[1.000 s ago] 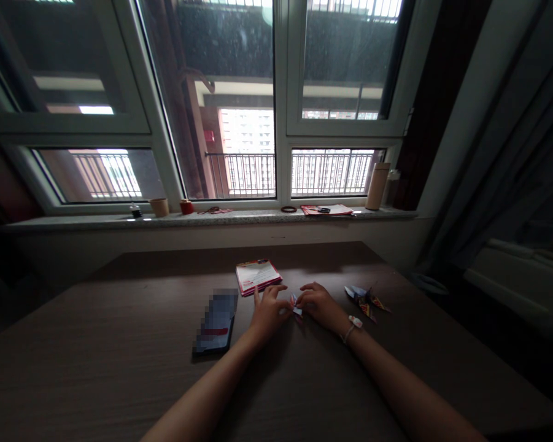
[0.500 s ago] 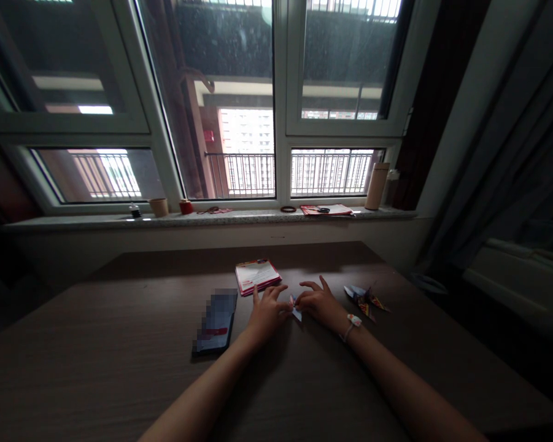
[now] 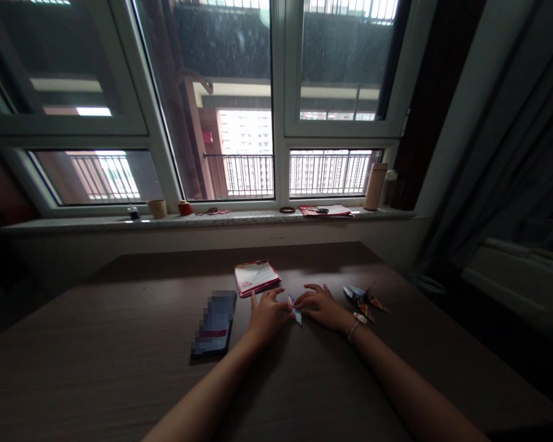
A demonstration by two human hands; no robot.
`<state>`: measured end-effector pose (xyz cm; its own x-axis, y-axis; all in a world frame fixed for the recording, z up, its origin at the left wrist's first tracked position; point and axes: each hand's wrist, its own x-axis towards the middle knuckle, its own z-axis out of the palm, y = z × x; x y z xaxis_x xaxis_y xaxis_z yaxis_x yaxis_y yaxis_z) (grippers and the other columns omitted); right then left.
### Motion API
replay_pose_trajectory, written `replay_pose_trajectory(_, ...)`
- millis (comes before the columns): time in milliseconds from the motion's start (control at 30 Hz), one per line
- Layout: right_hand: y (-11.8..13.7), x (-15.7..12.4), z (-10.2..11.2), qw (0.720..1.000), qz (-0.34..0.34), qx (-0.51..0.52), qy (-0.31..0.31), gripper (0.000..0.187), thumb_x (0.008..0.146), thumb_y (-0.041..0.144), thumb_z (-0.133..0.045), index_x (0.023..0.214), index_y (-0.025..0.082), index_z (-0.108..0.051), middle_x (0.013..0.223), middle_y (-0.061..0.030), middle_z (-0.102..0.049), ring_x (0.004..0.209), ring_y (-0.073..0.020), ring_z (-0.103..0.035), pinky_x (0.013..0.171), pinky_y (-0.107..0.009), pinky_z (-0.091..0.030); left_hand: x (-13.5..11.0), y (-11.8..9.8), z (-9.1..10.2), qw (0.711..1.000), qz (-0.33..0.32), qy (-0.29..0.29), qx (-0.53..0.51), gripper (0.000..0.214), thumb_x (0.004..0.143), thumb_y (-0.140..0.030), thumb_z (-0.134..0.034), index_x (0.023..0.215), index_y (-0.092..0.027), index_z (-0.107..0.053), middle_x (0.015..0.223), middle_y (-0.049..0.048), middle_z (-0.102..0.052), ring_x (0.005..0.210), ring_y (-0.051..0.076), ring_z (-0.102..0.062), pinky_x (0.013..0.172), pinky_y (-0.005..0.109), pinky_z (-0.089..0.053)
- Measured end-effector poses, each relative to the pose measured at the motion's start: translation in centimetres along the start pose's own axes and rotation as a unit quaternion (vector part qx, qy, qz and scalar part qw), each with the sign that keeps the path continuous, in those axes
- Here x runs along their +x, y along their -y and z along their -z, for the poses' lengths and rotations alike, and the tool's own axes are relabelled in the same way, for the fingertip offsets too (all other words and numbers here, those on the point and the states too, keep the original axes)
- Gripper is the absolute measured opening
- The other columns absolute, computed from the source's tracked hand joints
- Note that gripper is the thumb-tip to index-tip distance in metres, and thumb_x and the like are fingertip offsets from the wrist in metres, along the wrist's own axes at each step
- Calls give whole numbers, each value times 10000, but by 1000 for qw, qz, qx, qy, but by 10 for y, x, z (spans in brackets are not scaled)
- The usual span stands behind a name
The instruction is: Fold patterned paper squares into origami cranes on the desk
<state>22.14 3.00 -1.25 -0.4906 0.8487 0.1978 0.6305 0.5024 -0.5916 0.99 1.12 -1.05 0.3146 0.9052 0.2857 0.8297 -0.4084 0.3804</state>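
Note:
A small piece of folded paper (image 3: 297, 316), whitish with a pink and blue print, is between my two hands just above or on the table. My left hand (image 3: 267, 316) pinches its left side with thumb and index finger, the other fingers raised. From the right, my right hand (image 3: 321, 307) pinches the paper's upper part, its fingertips close together. A bracelet (image 3: 358, 320) circles my right wrist. To the right of that hand lie several folded paper pieces (image 3: 363, 299) with dark, red and yellow patterns. My fingers hide part of the held paper.
A stack of square paper sheets (image 3: 256, 277) lies beyond my left hand. A phone (image 3: 214, 325) rests left of it on the brown table (image 3: 96, 350). The windowsill (image 3: 248, 217) carries a paper cup (image 3: 157, 209), a tan bottle (image 3: 376, 186), and scissors (image 3: 322, 211) on papers.
My right hand has turned slightly and its raised fingers have lowered toward the paper. My left hand stays nearly in place, still pinching. The whole view has shifted a little.

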Motion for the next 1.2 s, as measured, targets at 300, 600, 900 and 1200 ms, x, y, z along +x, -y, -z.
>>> replay_pose_trajectory(300, -1, 6, -7, 998, -37, 33, -40, 148, 836, 321, -638, 929, 326, -753, 1135, -10, -727, 1313, -294, -428, 1126, -649, -11, 0, -1, -1, 1000, 10, -3, -4, 97, 799, -344, -729, 892, -326, -753, 1406, 33, -552, 1330, 317, -448, 1111, 737, -62)
replay_pose_trajectory(600, 0, 8, -10, 996, -59, 44, -54, 145, 812, 268, -671, 900, 333, -766, 1088, -19, -738, 1266, -285, -472, 1124, -649, 34, 0, -2, -1, 1000, 14, -7, -2, 103, 795, -346, -734, 896, -324, -748, 1385, 38, -571, 1325, 319, -455, 1104, 748, -64)
replay_pose_trajectory(900, 3, 7, -9, 996, -64, 27, -61, 165, 832, 263, -638, 909, 333, -766, 1097, -20, -730, 1268, -274, -465, 1120, -651, 81, -1, -3, 0, 999, 3, -22, 23, 93, 798, -360, -734, 883, -324, -740, 1369, 33, -586, 1307, 296, -475, 1097, 738, -86)
replay_pose_trajectory(1200, 1, 7, -10, 996, -59, 22, -61, 175, 835, 264, -641, 920, 357, -762, 1111, -4, -723, 1276, -267, -458, 1121, -652, 73, -1, -4, 0, 999, 2, -25, 32, 95, 811, -374, -720, 896, -338, -744, 1359, 24, -594, 1297, 291, -484, 1090, 744, -112)
